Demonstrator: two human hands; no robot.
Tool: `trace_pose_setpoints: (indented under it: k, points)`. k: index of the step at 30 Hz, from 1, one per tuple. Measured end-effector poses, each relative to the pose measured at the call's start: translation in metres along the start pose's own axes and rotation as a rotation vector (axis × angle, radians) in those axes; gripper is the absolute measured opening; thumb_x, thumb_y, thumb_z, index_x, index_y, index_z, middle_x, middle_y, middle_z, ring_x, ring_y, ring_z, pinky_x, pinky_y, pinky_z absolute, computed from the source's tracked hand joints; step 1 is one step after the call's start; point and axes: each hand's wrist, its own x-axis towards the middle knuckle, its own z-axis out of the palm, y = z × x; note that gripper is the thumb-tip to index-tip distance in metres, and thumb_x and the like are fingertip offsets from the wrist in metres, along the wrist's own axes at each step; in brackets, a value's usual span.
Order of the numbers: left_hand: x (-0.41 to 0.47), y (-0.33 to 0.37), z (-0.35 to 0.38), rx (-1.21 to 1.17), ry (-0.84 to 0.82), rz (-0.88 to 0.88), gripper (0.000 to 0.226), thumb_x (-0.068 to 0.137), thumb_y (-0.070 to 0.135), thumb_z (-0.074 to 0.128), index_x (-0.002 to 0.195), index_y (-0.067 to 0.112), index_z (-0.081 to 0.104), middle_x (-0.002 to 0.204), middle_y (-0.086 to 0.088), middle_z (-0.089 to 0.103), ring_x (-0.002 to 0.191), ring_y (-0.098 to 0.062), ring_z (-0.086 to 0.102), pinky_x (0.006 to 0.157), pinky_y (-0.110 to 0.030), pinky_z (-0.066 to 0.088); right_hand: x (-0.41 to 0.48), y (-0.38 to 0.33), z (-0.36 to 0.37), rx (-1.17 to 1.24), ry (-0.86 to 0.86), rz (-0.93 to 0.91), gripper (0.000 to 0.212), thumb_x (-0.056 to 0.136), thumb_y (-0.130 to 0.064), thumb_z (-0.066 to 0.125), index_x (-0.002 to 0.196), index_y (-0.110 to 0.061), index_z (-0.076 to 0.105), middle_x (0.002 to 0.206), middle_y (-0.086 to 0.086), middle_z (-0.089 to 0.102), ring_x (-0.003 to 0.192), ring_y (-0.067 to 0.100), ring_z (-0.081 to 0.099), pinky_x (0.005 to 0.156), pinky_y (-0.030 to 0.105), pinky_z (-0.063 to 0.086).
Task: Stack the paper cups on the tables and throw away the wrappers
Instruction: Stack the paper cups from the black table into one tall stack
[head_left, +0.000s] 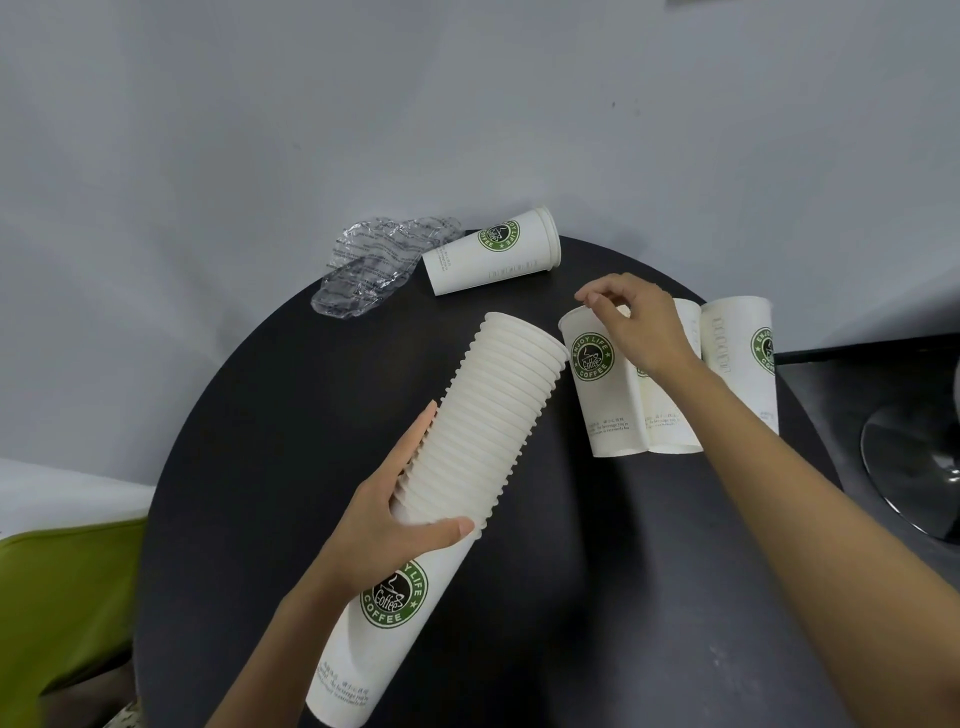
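My left hand (395, 514) grips a long stack of nested white paper cups (483, 431) with a green coffee logo, tilted over the round black table (260, 467). My right hand (636, 322) pinches the rim of an upright cup (602, 395) at the right of the table. Two more upright cups stand beside it, one (670, 410) partly behind my wrist and one (740, 358) at the table's right edge. A single cup (493, 252) lies on its side at the far edge. A crumpled clear plastic wrapper (374, 265) lies next to it, hanging over the table's far-left edge.
A grey wall rises right behind the table. A green seat (62, 597) sits low at the left. At the right are another dark tabletop edge (872, 348) and a shiny metal round base (914, 467) on the floor.
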Motion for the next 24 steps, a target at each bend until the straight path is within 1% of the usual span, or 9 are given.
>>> trace_pose_setpoints:
  k: [2, 4, 7, 10, 14, 17, 20, 22, 24]
  points:
    - [0.004, 0.000, 0.001, 0.002, 0.003, -0.009, 0.102, 0.059, 0.049, 0.080, 0.141, 0.059, 0.020, 0.142, 0.040, 0.036, 0.130, 0.015, 0.038, 0.096, -0.005, 0.038, 0.010, 0.006, 0.001, -0.073, -0.022, -0.014, 0.018, 0.094, -0.017, 0.053, 0.098, -0.019, 0.070, 0.104, 0.002, 0.064, 0.092, 0.012, 0.057, 0.087, 0.023, 0.044]
    - [0.006, -0.001, 0.001, -0.005, 0.005, -0.011, 0.102, 0.058, 0.050, 0.080, 0.141, 0.059, 0.021, 0.142, 0.040, 0.036, 0.130, 0.014, 0.038, 0.096, -0.004, 0.038, 0.020, 0.011, 0.003, -0.183, -0.071, -0.037, 0.017, 0.093, -0.020, 0.054, 0.097, -0.022, 0.070, 0.107, 0.003, 0.063, 0.099, 0.017, 0.058, 0.091, 0.038, 0.048]
    - [0.009, -0.003, 0.002, -0.004, 0.002, -0.008, 0.102, 0.060, 0.048, 0.080, 0.141, 0.057, 0.021, 0.142, 0.040, 0.035, 0.131, 0.015, 0.036, 0.095, -0.002, 0.038, 0.032, 0.013, 0.006, -0.371, -0.186, -0.017, 0.016, 0.093, -0.027, 0.055, 0.094, -0.028, 0.071, 0.110, 0.002, 0.062, 0.106, 0.021, 0.056, 0.089, 0.048, 0.048]
    - [0.011, -0.004, 0.001, -0.007, 0.002, -0.014, 0.101, 0.060, 0.046, 0.081, 0.141, 0.057, 0.020, 0.142, 0.041, 0.035, 0.130, 0.016, 0.036, 0.094, 0.000, 0.037, 0.038, 0.013, 0.009, -0.472, -0.300, 0.045, 0.016, 0.093, -0.033, 0.055, 0.094, -0.031, 0.071, 0.112, 0.001, 0.060, 0.109, 0.026, 0.053, 0.088, 0.046, 0.046]
    - [0.012, -0.006, 0.000, 0.001, 0.005, -0.021, 0.103, 0.060, 0.049, 0.080, 0.143, 0.056, 0.019, 0.142, 0.039, 0.036, 0.130, 0.014, 0.038, 0.094, -0.002, 0.039, 0.040, 0.014, 0.012, -0.506, -0.382, 0.058, 0.017, 0.094, -0.032, 0.053, 0.090, -0.034, 0.069, 0.109, -0.004, 0.064, 0.106, 0.022, 0.055, 0.090, 0.042, 0.041]
    - [0.013, -0.007, 0.000, 0.011, 0.008, -0.023, 0.102, 0.059, 0.050, 0.079, 0.141, 0.058, 0.018, 0.140, 0.042, 0.036, 0.129, 0.016, 0.037, 0.093, -0.001, 0.039, 0.039, 0.011, 0.015, -0.449, -0.384, 0.067, 0.021, 0.095, -0.023, 0.052, 0.085, -0.031, 0.068, 0.109, -0.003, 0.067, 0.103, 0.021, 0.058, 0.094, 0.041, 0.043]
    - [0.013, -0.008, -0.001, 0.024, 0.014, -0.025, 0.102, 0.060, 0.052, 0.079, 0.141, 0.059, 0.017, 0.142, 0.041, 0.034, 0.131, 0.015, 0.036, 0.094, -0.002, 0.038, 0.040, 0.007, 0.015, -0.343, -0.378, 0.078, 0.030, 0.094, -0.014, 0.051, 0.077, -0.031, 0.068, 0.106, -0.002, 0.068, 0.101, 0.021, 0.060, 0.093, 0.044, 0.047]
    - [0.012, -0.009, -0.001, 0.024, 0.014, -0.024, 0.104, 0.061, 0.050, 0.079, 0.144, 0.056, 0.018, 0.144, 0.039, 0.034, 0.132, 0.015, 0.035, 0.096, -0.002, 0.037, 0.040, 0.004, 0.012, -0.282, -0.379, 0.065, 0.035, 0.093, -0.012, 0.051, 0.071, -0.036, 0.065, 0.103, -0.002, 0.069, 0.100, 0.019, 0.061, 0.092, 0.042, 0.049]
    - [0.011, -0.010, -0.001, 0.020, 0.013, -0.023, 0.105, 0.064, 0.043, 0.083, 0.147, 0.052, 0.019, 0.145, 0.038, 0.034, 0.132, 0.015, 0.036, 0.096, -0.001, 0.037, 0.041, 0.000, 0.008, -0.230, -0.364, 0.043, 0.033, 0.093, -0.012, 0.052, 0.071, -0.034, 0.065, 0.100, -0.003, 0.070, 0.096, 0.015, 0.061, 0.090, 0.035, 0.048]
